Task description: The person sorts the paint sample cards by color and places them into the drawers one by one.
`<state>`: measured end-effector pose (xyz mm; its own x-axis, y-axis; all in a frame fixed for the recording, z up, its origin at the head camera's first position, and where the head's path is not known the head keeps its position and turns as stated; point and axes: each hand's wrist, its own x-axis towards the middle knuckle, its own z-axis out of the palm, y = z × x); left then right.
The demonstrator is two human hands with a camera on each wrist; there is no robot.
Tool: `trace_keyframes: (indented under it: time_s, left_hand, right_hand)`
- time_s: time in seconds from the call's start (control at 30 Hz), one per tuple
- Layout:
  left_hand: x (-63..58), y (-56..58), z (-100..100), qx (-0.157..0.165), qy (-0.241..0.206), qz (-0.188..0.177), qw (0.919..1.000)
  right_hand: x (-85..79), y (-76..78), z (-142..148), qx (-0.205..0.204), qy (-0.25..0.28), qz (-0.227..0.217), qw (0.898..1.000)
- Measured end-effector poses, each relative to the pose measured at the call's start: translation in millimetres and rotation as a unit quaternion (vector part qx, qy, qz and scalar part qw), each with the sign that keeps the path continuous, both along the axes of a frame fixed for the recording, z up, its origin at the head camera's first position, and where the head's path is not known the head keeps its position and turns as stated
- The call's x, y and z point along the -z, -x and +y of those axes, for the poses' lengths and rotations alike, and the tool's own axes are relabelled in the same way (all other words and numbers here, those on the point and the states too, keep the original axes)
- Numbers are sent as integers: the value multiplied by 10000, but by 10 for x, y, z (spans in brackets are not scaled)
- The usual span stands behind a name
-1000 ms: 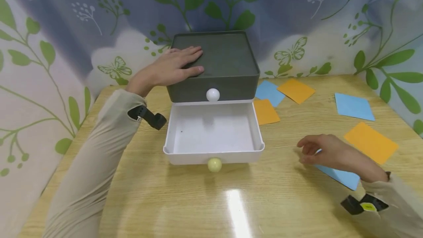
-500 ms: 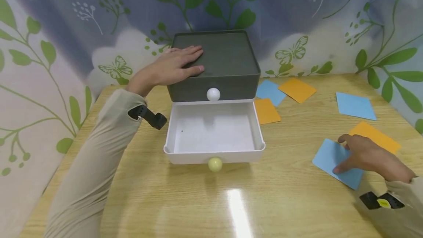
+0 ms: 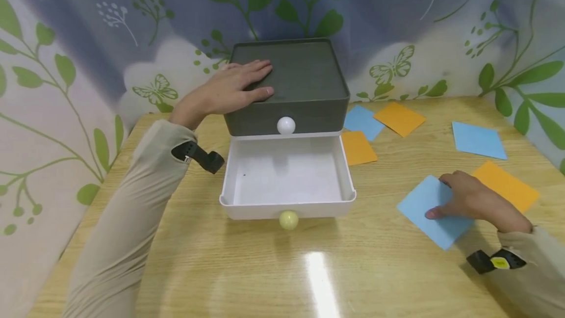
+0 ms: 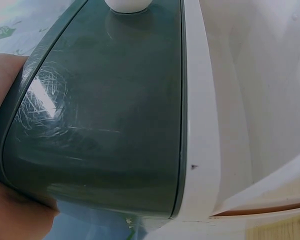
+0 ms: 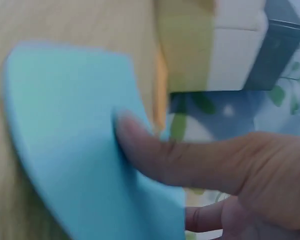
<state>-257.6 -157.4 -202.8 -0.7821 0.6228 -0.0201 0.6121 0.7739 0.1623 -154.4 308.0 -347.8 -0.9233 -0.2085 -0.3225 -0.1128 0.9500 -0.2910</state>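
Note:
My left hand [image 3: 227, 88] rests with straight fingers on the left part of the dark grey top of a small drawer unit [image 3: 304, 70]. The unit's lower white drawer [image 3: 287, 175] is pulled out, and its inside shows bare. A white knob [image 3: 286, 125] marks the upper drawer, a pale yellow knob [image 3: 289, 220] the lower one. At the right, my right hand [image 3: 474, 198] pinches a blue square of paper [image 3: 421, 205]. In the right wrist view the thumb presses on the upper face of the blue paper [image 5: 65, 120]; some fingers are hidden behind it.
Right of the unit lie a blue paper [image 3: 364, 120] and two orange papers [image 3: 399, 119], [image 3: 359, 148]. Farther right are another blue paper [image 3: 478, 140] and an orange paper [image 3: 507, 185]. A leaf-patterned curtain [image 3: 176, 18] hangs behind the wooden table [image 3: 220, 269].
My right hand first moved right over the blue paper, took hold of it, and has now shifted it left and slightly turned it. The left hand stays on the unit.

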Motion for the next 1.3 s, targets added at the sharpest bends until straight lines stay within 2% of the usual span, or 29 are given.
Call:
trace_keyframes:
  time_s: [0.1,0.17,0.2,0.27,0.33,0.4,0.47,0.53,0.6,0.7,0.8,0.83,0.87,0.9,0.93,1.07,1.1,1.13,1.17,1.3]
  left_hand:
    - [1,-3,-5,3,-20,14,10000]
    - [3,-1,-8,-2,-33,26,10000]
    - [4,2,-7,-7,-25,26,10000]
    - [6,5,-6,-18,-17,32,10000]
    - [9,11,-2,-17,-15,29,10000]
    - [11,16,4,-7,-8,30,10000]
    - [16,20,9,2,-12,30,10000]
    - [23,26,9,0,-30,36,10000]
    - [31,28,1,-6,-42,37,10000]
    - [38,27,-15,-35,-67,33,10000]
    - [41,18,-25,-54,-77,24,10000]
    - [42,15,-26,-57,-79,13,10000]
    - [42,12,-26,-56,-87,0,9999]
    - [44,12,-24,-53,-87,-3,9999]
    - [44,10,-20,-49,-91,0,9999]
    - [32,12,-9,-17,-100,41,9999]
    - [27,13,-5,-12,-100,56,9999]
    - [22,13,-4,-8,-108,65,9999]
    - [19,15,-3,-3,-108,71,9999]
    - [9,13,-3,-11,-83,41,10000]
  right_hand:
    - [-68,31,-43,-84,692,-143,9975]
    - [-134,31,-71,-44,1467,-504,9879]
    - [-164,28,-89,18,1967,-745,9776]
    - [-235,7,-120,316,2916,-1213,9483]
    - [-305,-22,-150,515,3677,-1480,9166]
    - [-374,-57,-193,708,4253,-1603,8879]
    - [-457,-95,-241,852,4550,-1658,8708]
    - [-542,-131,-317,1007,4638,-1751,8626]
    - [-613,-155,-407,1079,4669,-1820,8586]
    - [-690,-167,-562,986,4657,-1887,8590]
    - [-725,-156,-707,763,4799,-1966,8516]
    - [-736,-154,-755,744,4896,-2013,8451]
    - [-739,-148,-797,631,5089,-2072,8332]
    - [-738,-138,-838,469,5364,-2147,8149]
    - [-734,-127,-881,231,5679,-2257,7912]
    - [-731,-86,-1026,-1135,6731,-2753,6770]
    - [-741,-85,-1052,-1377,6819,-2804,6614]
    - [-749,-83,-1074,-1578,6861,-2819,6518]
    - [-757,-84,-1086,-1720,6866,-2792,6488]
    - [-751,-88,-1077,-1888,6738,-2591,6657]
